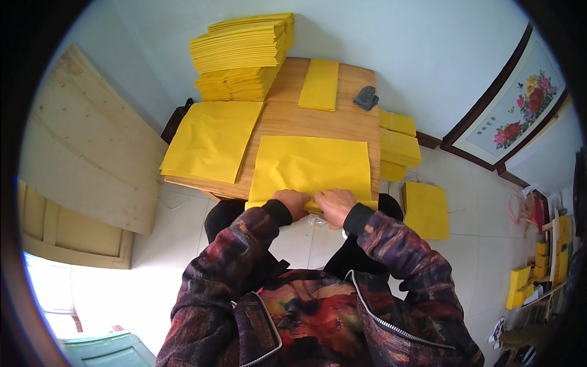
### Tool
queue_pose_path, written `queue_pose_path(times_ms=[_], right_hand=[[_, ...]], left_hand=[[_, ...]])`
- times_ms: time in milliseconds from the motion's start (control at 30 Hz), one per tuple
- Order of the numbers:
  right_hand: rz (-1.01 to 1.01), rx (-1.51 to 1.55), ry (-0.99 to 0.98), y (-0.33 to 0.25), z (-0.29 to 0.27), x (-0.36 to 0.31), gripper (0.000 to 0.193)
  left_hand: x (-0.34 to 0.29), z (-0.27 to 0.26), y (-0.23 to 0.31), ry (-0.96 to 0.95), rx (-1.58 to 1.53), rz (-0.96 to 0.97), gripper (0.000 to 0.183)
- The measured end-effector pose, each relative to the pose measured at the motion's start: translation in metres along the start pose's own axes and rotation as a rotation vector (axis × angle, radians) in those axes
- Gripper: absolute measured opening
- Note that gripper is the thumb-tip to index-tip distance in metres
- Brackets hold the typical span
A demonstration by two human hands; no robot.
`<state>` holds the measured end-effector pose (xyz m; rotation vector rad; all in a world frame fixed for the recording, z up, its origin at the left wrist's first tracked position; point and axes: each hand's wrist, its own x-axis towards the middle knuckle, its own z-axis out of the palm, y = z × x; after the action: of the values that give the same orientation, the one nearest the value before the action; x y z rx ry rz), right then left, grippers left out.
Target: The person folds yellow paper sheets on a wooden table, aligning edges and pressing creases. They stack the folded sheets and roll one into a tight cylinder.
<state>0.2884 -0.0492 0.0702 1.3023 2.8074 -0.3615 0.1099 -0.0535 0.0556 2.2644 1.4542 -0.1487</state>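
A yellow sheet (312,162), slightly wrinkled, lies across the near edge of the wooden table. Its near edge is turned over into a narrow strip. My left hand (292,202) and my right hand (336,205) sit close together at the middle of that strip, fingers curled onto it. The thumbs almost meet, and the undersides of both hands are hidden. To the left, more yellow sheets (211,140) lie flat in a layered pile. Farther back is a narrow folded yellow piece (319,84).
Tall stacks of folded yellow pieces (241,52) stand at the table's (278,125) back left. A dark grey cloth item (365,98) lies at back right. Yellow bundles (400,144) and a yellow stack (426,210) are beside the table. A wooden board (92,140) leans at left.
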Motion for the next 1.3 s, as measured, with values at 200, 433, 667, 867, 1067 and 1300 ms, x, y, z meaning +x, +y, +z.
queue_pose_path(times_ms=[200,433,667,867,1067,1300], right_hand=[[0.044,0.138,-0.235,0.005,-0.004,0.007,0.029],[-0.014,0.122,-0.089,0.009,-0.003,0.003,0.025],[-0.016,0.132,-0.171,0.007,-0.014,0.006,0.028],[-0.066,0.107,-0.099,0.002,-0.013,0.004,0.023],[0.044,0.074,-0.102,0.003,-0.009,0.002,0.021],[-0.048,0.004,0.011,0.007,-0.007,-0.002,0.026]], left_hand=[[0.006,-0.007,-0.008,-0.041,0.023,0.120,0.036],[0.000,0.005,0.000,0.055,0.054,-0.047,0.036],[-0.002,-0.007,-0.007,0.058,0.045,0.078,0.032],[-0.006,0.006,-0.002,0.068,0.049,-0.028,0.034],[-0.002,-0.006,-0.008,-0.011,0.046,0.038,0.031],[-0.007,-0.001,-0.005,-0.001,-0.038,0.046,0.033]])
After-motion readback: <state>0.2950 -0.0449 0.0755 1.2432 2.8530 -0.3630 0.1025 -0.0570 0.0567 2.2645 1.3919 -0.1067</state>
